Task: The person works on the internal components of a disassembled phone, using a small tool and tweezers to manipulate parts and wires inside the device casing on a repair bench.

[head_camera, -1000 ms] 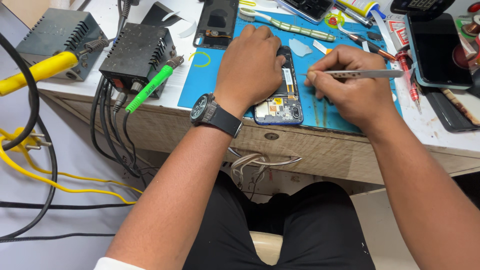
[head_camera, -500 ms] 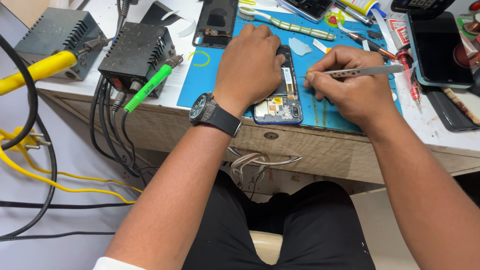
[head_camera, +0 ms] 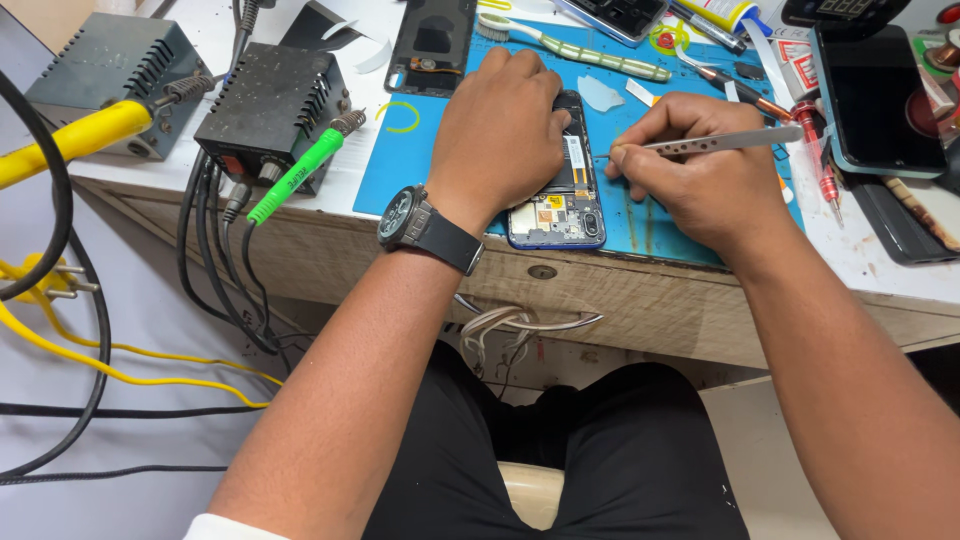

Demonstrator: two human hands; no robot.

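An opened phone (head_camera: 566,205) with its back cover off lies on a blue work mat (head_camera: 425,160) at the desk's front edge. My left hand (head_camera: 497,130), with a dark wristwatch (head_camera: 420,225) on the wrist, lies flat on the phone and holds it down. My right hand (head_camera: 700,175) pinches silver metal tweezers (head_camera: 715,143), whose tip points left at the phone's right side. The phone's removed black back cover (head_camera: 432,45) lies farther back on the desk.
Two grey-black station boxes (head_camera: 275,100) stand at the left with a green-handled iron (head_camera: 295,175) and a yellow-handled tool (head_camera: 70,145). Cables hang off the left edge. Another phone (head_camera: 878,95), a red screwdriver (head_camera: 815,150) and a toothbrush (head_camera: 580,50) lie to the right and back. A drawer handle (head_camera: 525,322) sits below.
My right hand has shifted the tweezers a little; the tip stays at the phone's right side. My left hand keeps pressing the phone down.
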